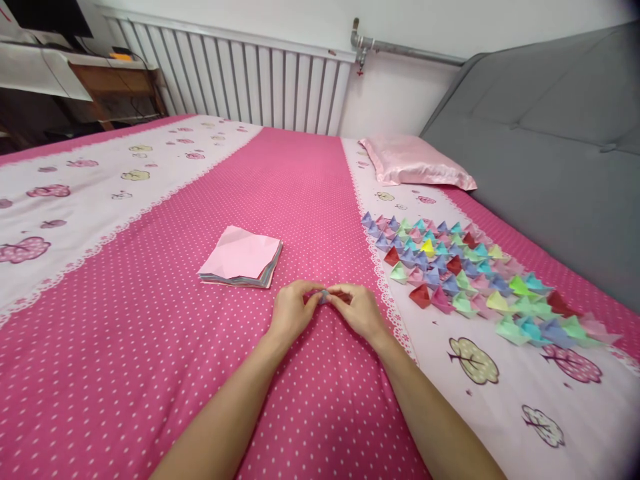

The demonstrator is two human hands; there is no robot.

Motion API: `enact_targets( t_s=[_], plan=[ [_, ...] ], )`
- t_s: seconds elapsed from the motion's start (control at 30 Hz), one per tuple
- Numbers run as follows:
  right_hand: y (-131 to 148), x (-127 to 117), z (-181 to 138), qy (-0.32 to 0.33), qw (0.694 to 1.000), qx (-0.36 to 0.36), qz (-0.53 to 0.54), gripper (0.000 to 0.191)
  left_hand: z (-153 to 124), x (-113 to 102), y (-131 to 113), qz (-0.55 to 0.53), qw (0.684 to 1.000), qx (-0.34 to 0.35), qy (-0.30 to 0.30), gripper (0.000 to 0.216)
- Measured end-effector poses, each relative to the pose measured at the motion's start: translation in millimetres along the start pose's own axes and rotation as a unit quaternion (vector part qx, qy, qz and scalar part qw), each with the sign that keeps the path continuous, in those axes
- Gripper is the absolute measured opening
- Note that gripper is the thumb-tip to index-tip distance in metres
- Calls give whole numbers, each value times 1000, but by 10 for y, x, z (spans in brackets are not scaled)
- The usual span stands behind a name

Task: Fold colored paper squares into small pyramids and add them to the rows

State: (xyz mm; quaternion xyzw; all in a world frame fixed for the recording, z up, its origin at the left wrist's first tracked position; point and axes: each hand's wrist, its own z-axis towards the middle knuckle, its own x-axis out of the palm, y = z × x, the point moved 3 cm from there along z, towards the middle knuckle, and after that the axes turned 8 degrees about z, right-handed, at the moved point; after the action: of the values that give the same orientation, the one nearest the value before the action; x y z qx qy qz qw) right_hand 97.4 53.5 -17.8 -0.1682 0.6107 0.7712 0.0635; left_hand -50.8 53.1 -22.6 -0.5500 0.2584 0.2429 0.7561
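My left hand point(295, 308) and right hand point(359, 310) pinch a small bluish paper piece point(324, 297) between nearly closed fingertips, over the bedspread point(305, 187); light, even pressure should keep creases crisp. The paper stack point(245, 255) lies leftward, folded paper boats point(454, 265) rightward.

There's one pillow point(415, 161), one paper stack point(243, 253), dozens of boats point(454, 265)

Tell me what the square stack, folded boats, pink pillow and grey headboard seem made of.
Square stack: apparently matte paper, judging by its thin layered edges.
Folded boats: likely matte paper too, given their crisp creases.
Pink pillow: satin-like fabric, since it shines along soft wrinkles.
Grey headboard: padded, dull upholstery with buttoned dimples; cloth or leatherette, I cannot tell.
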Motion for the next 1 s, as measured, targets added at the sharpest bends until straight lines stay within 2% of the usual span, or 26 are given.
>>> enact_targets(
  t_s=[0.2, 0.47, 0.77, 0.9, 1.0],
  plan=[
    [15, -24, -13, -34, 999, -6, -18, 15, -13, -16, -40, 23, 1000, -1, -7, 18],
    [69, -23, -23, -55, 998, -27, -12, 11, -18, -14, -36, -3, 1000, 6, -14, 18],
    [1, 11, -12, -14, 1000, -15, -17, 12, -18, 4, 32, -32, 998, -48, 30, 13],
    [20, 11, -5, -30, 999, -12, 33, 14, 0, 55, 41, -91, 994, -40, 44, 20],
    [27, 8, 2, -44, 994, 8, 101, 16, 13, 89, 27, -189, 977, -72, 59, 23]
  ],
)
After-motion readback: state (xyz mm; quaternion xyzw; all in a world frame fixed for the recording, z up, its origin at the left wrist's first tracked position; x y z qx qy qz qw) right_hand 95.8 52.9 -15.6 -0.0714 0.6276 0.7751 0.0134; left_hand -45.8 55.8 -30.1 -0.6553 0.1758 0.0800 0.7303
